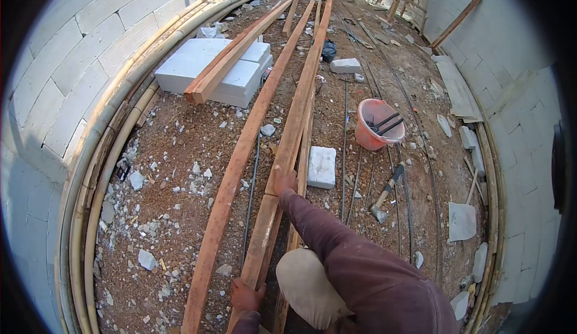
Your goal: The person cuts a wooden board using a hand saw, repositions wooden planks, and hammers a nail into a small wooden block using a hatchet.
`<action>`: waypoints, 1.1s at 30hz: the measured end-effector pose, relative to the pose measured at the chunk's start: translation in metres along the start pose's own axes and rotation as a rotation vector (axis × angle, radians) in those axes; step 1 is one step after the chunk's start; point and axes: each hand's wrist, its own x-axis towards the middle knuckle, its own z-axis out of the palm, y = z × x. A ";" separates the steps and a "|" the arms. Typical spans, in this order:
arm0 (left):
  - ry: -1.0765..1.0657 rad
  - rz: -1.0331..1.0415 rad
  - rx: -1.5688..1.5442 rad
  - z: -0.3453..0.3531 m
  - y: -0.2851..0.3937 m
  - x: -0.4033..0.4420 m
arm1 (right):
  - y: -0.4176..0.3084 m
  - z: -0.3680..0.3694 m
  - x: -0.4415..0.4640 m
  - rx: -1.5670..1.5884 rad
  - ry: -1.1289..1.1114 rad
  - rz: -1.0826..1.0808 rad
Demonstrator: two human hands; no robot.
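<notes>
Two long wooden beams meet end to end just beside my right hand (285, 181), which is wrapped round the far beam (296, 118) near that joint. Lower down, my left hand (247, 296) grips the near beam (259, 238) from its side. Further beams lie under and to the right of these. A separate reddish beam (231, 181) runs along the left of them, with a thin metal rod (252, 196) between. My bent knee (309, 283) is just right of the near beam.
White blocks (192, 63) at the upper left hold up another beam (240, 48). A white block (321, 167), a red bucket (371, 136) with tools and a hammer (387, 193) are on the right. Bamboo poles (90, 214) line the left wall; rubble covers the ground.
</notes>
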 end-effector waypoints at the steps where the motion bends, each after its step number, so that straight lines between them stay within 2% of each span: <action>1: -0.014 -0.002 -0.008 0.000 0.000 -0.001 | -0.001 0.001 0.002 0.000 0.003 0.004; 6: -0.012 -0.036 -0.016 -0.008 0.007 -0.005 | 0.013 -0.007 -0.004 0.046 -0.083 -0.094; 9: -0.008 -0.028 -0.027 -0.004 0.004 -0.004 | 0.011 -0.016 -0.017 0.034 -0.062 -0.151; 12: 0.048 0.019 -0.022 0.003 -0.001 -0.004 | -0.021 -0.042 -0.035 -0.064 -0.030 -0.276; 14: 0.021 0.014 -0.025 -0.001 0.001 -0.006 | -0.051 -0.050 -0.053 -0.099 0.002 -0.463; 16: 0.012 0.002 -0.034 -0.005 0.001 -0.006 | -0.093 -0.065 -0.093 0.050 -0.424 -0.851; 17: 0.000 0.000 -0.035 -0.004 0.000 -0.007 | -0.119 -0.091 -0.146 0.146 -0.666 -0.966; 19: 0.000 0.036 0.001 0.004 0.001 -0.005 | -0.164 -0.150 -0.249 -0.008 -1.048 -1.364; 20: 0.017 0.051 0.037 0.011 0.000 -0.002 | -0.169 -0.168 -0.296 0.130 -1.069 -1.688; 21: 0.027 0.048 0.080 0.012 -0.005 -0.006 | -0.178 -0.195 -0.345 0.104 -1.296 -1.731; 23: -0.191 0.098 -0.672 -0.023 0.003 -0.026 | -0.188 -0.245 -0.413 -0.024 -1.594 -1.910; 24: -0.106 0.001 -0.046 -0.026 0.004 -0.008 | -0.183 -0.259 -0.432 -0.042 -1.630 -2.023; 25: -0.043 0.009 -0.025 -0.028 0.003 -0.011 | -0.178 -0.269 -0.445 -0.055 -1.658 -2.107; 30: 0.009 0.009 0.021 -0.012 0.001 -0.012 | -0.148 -0.280 -0.477 -0.059 -1.687 -2.382; 33: -0.004 0.021 -0.041 -0.013 0.002 -0.014 | -0.131 -0.252 -0.476 -0.033 -1.699 -2.377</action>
